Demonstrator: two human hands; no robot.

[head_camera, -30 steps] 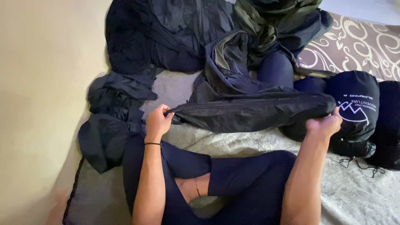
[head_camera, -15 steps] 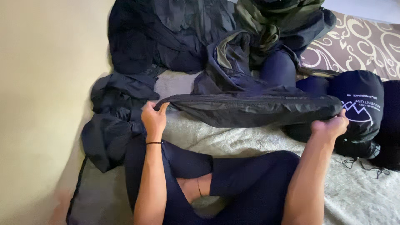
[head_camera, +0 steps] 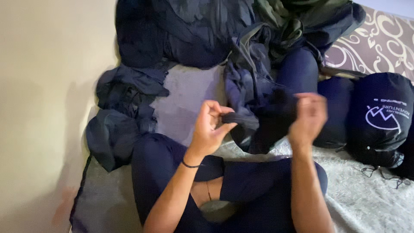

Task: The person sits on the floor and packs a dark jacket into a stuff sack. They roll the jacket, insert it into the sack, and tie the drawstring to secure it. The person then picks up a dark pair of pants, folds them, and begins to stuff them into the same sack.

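Note:
A dark, shiny fabric piece [head_camera: 263, 123] is bunched up between my two hands above my lap. My left hand [head_camera: 210, 128] pinches its left end with thumb and fingers. My right hand [head_camera: 307, 117], blurred, grips its right end close by. My crossed legs in dark blue trousers [head_camera: 172, 168] lie under both hands. A thin black band circles my left wrist.
A heap of dark garments [head_camera: 181, 34] lies at the back, and smaller dark bundles [head_camera: 116, 129] sit at the left. A stuffed black drawstring sack [head_camera: 379, 121] with a white logo rests at the right. A patterned cloth [head_camera: 379, 39] and a grey blanket [head_camera: 371, 198] cover the surface. A beige wall [head_camera: 47, 108] runs along the left.
My hands have come together from wide apart. The fabric, stretched out long between them before, is now folded into a short bunch.

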